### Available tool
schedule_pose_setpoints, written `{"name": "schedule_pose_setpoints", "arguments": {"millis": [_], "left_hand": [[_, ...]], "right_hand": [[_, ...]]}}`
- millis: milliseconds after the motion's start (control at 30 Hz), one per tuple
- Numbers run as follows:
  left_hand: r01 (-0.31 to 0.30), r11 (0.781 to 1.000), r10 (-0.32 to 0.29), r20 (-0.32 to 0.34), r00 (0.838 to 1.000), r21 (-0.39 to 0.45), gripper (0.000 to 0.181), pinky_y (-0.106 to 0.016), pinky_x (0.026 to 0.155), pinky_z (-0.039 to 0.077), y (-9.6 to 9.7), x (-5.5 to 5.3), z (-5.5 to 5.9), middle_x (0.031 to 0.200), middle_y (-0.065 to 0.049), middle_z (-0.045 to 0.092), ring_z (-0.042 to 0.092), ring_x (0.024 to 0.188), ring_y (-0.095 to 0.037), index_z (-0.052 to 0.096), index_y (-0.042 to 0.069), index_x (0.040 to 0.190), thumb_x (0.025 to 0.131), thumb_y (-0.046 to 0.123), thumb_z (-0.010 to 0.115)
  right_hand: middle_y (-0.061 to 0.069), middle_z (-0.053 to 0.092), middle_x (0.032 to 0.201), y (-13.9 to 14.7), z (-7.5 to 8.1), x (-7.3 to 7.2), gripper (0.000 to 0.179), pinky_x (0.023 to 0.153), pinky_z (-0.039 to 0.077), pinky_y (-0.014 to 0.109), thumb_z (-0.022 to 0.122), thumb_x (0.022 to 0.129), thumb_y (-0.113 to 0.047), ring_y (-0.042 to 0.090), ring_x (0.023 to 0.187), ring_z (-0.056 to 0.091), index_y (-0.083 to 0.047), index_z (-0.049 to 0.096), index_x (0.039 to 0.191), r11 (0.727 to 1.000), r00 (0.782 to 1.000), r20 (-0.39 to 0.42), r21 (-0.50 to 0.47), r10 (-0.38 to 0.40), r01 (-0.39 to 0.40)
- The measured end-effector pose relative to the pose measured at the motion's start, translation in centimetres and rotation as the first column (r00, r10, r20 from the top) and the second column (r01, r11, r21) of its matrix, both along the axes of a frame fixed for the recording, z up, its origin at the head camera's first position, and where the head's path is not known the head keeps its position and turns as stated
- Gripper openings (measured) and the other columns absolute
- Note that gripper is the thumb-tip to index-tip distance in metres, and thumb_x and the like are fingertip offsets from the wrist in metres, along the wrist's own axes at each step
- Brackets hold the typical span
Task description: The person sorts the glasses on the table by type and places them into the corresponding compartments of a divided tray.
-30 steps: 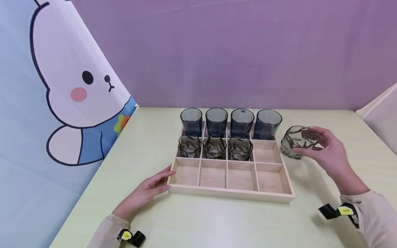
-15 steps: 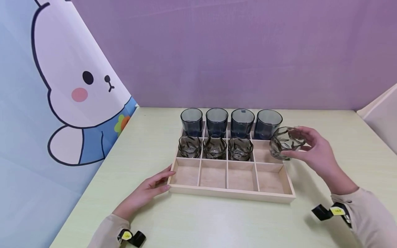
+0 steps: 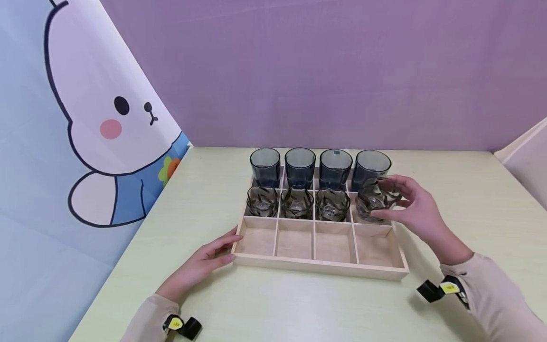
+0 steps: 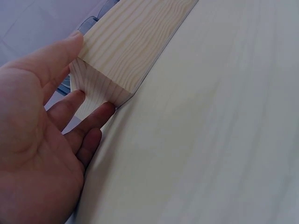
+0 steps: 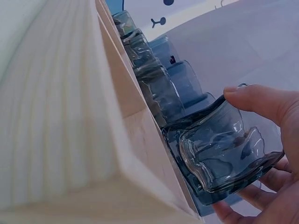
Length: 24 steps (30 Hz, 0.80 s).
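Note:
My right hand [image 3: 416,209] holds a smoky, wavy-sided glass tumbler [image 3: 376,199], thumb on the near side and fingers behind. The tumbler is tilted, over or partly inside the right-end middle-row compartment of a divided wooden tray [image 3: 320,267]; I cannot tell whether it touches the bottom. In the right wrist view the tumbler [image 5: 219,154] lies beside the tray wall [image 5: 110,116]. At the tray's front left corner, my left hand [image 3: 204,260] touches the wood with extended fingers and thumb; the left wrist view shows its fingertips [image 4: 108,108] against the end wall [image 4: 100,91].
Three matching wavy tumblers [image 3: 297,203] fill the rest of the middle row. Taller blue-grey glasses [image 3: 300,168] stand in the back row. Front-row compartments [image 3: 295,239] show bare wood. The pale table [image 3: 316,304] meets a purple backdrop [image 3: 320,71].
My right hand has carried the tumbler leftward, from beside the tray to the right-end middle-row compartment. My left hand has stayed at the tray's corner.

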State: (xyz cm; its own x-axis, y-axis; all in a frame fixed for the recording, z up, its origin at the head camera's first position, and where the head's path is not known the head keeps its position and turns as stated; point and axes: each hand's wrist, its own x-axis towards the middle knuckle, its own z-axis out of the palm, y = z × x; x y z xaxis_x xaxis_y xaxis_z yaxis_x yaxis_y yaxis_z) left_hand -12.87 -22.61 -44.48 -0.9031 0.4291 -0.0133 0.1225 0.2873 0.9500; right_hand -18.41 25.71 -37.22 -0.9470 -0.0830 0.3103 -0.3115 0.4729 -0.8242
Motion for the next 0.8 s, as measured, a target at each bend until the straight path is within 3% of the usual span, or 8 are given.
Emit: {"name": "schedule_pose_setpoints", "arguments": {"millis": [333, 467, 600, 700, 800], "left_hand": [[0.007, 1.000, -0.007, -0.006, 1.000, 0.003, 0.048, -0.012, 0.104, 0.028, -0.04, -0.05, 0.19, 0.162, -0.017, 0.019, 0.025, 0.144, -0.040, 0.051, 0.003, 0.144, 0.099, 0.014, 0.063], [0.010, 1.000, -0.010, -0.021, 1.000, -0.005, 0.048, -0.013, 0.105, 0.029, -0.08, -0.09, 0.20, 0.162, -0.018, 0.020, 0.026, 0.144, -0.042, 0.051, 0.003, 0.143, 0.099, 0.014, 0.062], [0.012, 1.000, -0.013, -0.019, 1.000, -0.010, 0.047, -0.014, 0.105, 0.028, -0.11, -0.14, 0.24, 0.162, -0.017, 0.020, 0.026, 0.144, -0.042, 0.051, 0.004, 0.144, 0.099, 0.015, 0.062], [0.009, 1.000, -0.009, -0.004, 1.000, -0.007, 0.048, -0.013, 0.104, 0.028, -0.13, -0.19, 0.27, 0.162, -0.016, 0.020, 0.026, 0.144, -0.041, 0.051, 0.005, 0.144, 0.099, 0.015, 0.063], [0.011, 1.000, -0.011, -0.003, 1.000, -0.010, 0.048, -0.013, 0.104, 0.028, -0.12, -0.26, 0.28, 0.162, -0.016, 0.019, 0.026, 0.144, -0.042, 0.051, 0.004, 0.144, 0.099, 0.015, 0.062]], "right_hand": [[-0.016, 0.062, 0.119, -0.57, -0.41, -0.05, 0.076, 0.078, 0.045, 0.018, 0.088, 0.073, -0.003, -0.002, 0.107, 0.055, 0.000, 0.048, 0.137, 1.000, 1.000, 0.014, 0.015, 0.026, -0.026], [0.001, 0.065, 0.124, -0.61, -0.50, -0.14, 0.077, 0.078, 0.046, 0.016, 0.089, 0.072, -0.004, 0.000, 0.105, 0.057, 0.000, 0.048, 0.138, 0.998, 0.999, 0.022, 0.043, 0.037, -0.038], [0.021, 0.061, 0.130, -0.63, -0.34, -0.28, 0.081, 0.081, 0.045, 0.012, 0.090, 0.072, -0.008, 0.019, 0.111, 0.060, 0.002, 0.046, 0.139, 0.995, 0.997, 0.063, 0.086, 0.054, -0.060], [0.025, 0.059, 0.131, -0.63, -0.13, -0.38, 0.084, 0.083, 0.045, 0.014, 0.091, 0.072, -0.014, 0.037, 0.117, 0.057, 0.004, 0.045, 0.139, 0.988, 0.992, 0.109, 0.132, 0.061, -0.075], [0.025, 0.059, 0.130, -0.61, 0.02, -0.49, 0.083, 0.085, 0.046, 0.022, 0.092, 0.071, -0.018, 0.043, 0.117, 0.056, 0.004, 0.046, 0.137, 0.980, 0.988, 0.140, 0.179, 0.060, -0.085]]}}
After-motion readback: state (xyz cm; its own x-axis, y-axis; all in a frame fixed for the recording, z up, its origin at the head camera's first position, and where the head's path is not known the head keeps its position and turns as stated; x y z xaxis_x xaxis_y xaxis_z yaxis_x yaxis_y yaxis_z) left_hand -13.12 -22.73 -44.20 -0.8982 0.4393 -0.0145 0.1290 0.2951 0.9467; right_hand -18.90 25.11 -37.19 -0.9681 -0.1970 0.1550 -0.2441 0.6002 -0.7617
